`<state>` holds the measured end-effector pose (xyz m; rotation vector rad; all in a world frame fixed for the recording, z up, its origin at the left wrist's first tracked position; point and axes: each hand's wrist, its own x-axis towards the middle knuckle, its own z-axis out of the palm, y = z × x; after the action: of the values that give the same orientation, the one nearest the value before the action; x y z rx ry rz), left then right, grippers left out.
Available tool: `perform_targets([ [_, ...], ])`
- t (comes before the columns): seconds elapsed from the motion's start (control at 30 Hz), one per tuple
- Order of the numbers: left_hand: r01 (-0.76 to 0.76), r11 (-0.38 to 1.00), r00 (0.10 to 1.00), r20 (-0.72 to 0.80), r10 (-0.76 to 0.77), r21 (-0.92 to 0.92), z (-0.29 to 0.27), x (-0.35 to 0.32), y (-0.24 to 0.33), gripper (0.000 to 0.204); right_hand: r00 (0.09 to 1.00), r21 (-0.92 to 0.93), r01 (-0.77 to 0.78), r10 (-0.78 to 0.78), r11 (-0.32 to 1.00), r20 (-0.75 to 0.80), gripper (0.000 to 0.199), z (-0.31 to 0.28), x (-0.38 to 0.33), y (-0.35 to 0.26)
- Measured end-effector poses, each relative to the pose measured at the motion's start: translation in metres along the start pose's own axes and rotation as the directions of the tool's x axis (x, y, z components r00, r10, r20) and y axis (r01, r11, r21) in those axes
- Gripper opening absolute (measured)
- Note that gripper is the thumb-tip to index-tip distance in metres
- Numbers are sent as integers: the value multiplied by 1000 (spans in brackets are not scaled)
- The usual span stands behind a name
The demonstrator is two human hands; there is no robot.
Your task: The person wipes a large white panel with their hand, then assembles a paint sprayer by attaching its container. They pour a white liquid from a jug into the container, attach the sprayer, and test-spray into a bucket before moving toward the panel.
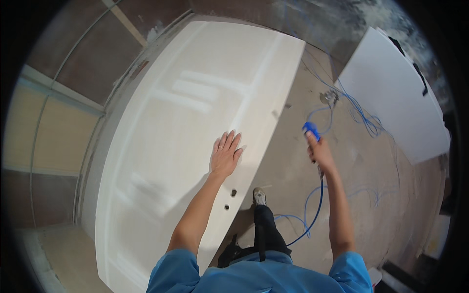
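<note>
A large white door panel (195,122) with recessed panel shapes and two dark holes near its right edge lies in front of me. Flat on its surface rests my left hand (225,155), fingers stretched out, a ring on one of them. Off to the right of the door, in the air over the floor, my right hand (320,150) is wrapped round a blue air blow gun (311,130). A blue hose (320,200) runs down from its grip toward my legs. The gun is slightly blurred, and my fingers hide most of its handle.
Another white panel (391,97) leans at the right. Loops of thin blue hose (366,122) lie on the dusty floor (273,180), beside a small metallic item (330,96). Brown wall panels (83,63) stand at the left. My shoe (259,196) is close to the door's edge.
</note>
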<state>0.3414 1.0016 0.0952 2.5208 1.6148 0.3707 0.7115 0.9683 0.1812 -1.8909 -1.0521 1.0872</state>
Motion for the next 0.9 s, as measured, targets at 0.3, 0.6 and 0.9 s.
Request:
perform_targets([
  [0.3, 568, 823, 805, -213, -553, 13, -36, -17, -152, 55, 890, 184, -179, 79, 966, 449, 55, 99, 208, -87],
  [0.6, 818, 573, 520, -365, -773, -49, -35, -44, -179, 59, 650, -8, -46, 36, 999, 759, 55, 232, 350, -151],
  [0.9, 841, 539, 497, -329, -803, -46, -58, -29, -163, 60, 941, 685, -259, 17, 681, 339, 46, 298, 557, -232],
])
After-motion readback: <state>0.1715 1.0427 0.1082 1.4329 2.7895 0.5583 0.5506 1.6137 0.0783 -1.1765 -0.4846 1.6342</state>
